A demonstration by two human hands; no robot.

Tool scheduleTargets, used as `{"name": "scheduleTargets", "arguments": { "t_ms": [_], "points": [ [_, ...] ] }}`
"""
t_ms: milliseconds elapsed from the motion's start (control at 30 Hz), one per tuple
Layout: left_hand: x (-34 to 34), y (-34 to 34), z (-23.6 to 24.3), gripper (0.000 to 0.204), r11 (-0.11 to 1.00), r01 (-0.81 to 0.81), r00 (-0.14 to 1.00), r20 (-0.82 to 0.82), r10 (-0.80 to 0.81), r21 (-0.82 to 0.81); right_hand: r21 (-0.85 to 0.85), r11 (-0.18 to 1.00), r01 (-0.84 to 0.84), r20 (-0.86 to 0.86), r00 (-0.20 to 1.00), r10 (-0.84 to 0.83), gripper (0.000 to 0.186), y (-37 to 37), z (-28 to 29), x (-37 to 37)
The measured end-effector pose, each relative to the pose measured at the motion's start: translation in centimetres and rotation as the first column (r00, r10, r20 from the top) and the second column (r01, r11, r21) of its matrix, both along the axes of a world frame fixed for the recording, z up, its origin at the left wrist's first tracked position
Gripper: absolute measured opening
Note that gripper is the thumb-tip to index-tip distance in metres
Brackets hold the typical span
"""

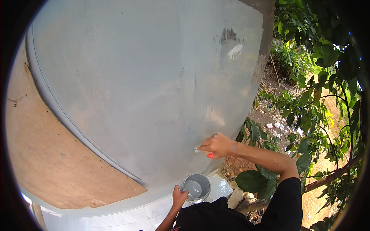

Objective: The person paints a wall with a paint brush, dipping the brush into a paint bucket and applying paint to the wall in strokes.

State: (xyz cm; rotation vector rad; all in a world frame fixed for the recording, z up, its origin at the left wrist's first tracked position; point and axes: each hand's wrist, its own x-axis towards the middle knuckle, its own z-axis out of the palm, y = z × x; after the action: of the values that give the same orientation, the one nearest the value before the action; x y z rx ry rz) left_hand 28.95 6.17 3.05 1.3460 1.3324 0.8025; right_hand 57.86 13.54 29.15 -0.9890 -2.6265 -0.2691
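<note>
My right hand (216, 145) is closed around a paintbrush, mostly hidden by my fingers. The red end of its handle (210, 155) sticks out below the hand, and its whitish tip (197, 149) is at the lower part of a light grey wall (146, 96). My left hand (179, 197) grips the left side of a small grey bucket (206, 188), which has pale grey paint (193, 188) in the bottom. The bucket is close to my body, below and left of the brush. Streaks and blotches show on the wall, with a dark patch (229, 34) high on the right.
A brown wooden board (69, 154) stands at the left, beside the wall. White floor tiles (131, 217) lie below. Right of the wall are leafy branches (304, 104), bare soil and scattered litter (277, 126). Several stones (236, 199) lie near the bucket.
</note>
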Motion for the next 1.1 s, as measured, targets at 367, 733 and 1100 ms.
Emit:
{"name": "scheduleTargets", "arguments": {
  "t_ms": [367, 733, 1100],
  "points": [
    [-0.2, -1.2, 1.2, 0.038, 0.998, -0.001, 0.999, 0.038, 0.004, -0.07, 0.777, 0.63, -0.008, -0.196, 0.947, 0.253, 0.024, 0.3, 31.6, 0.9],
    [-2.5, -2.2, 0.6, 0.042, 0.995, -0.059, 0.994, 0.085, 0.066, -0.082, 0.775, 0.601, 0.197, -0.341, 0.93, 0.135, 0.022, 3.3, 5.0, -2.4],
    [-5.0, -1.0, 5.2, 0.037, 0.998, -0.038, 0.999, 0.035, 0.04, -0.055, -0.288, 0.928, 0.236, -0.714, 0.592, -0.373, 0.023, -4.7, -5.3, -6.0]
  ]
}}
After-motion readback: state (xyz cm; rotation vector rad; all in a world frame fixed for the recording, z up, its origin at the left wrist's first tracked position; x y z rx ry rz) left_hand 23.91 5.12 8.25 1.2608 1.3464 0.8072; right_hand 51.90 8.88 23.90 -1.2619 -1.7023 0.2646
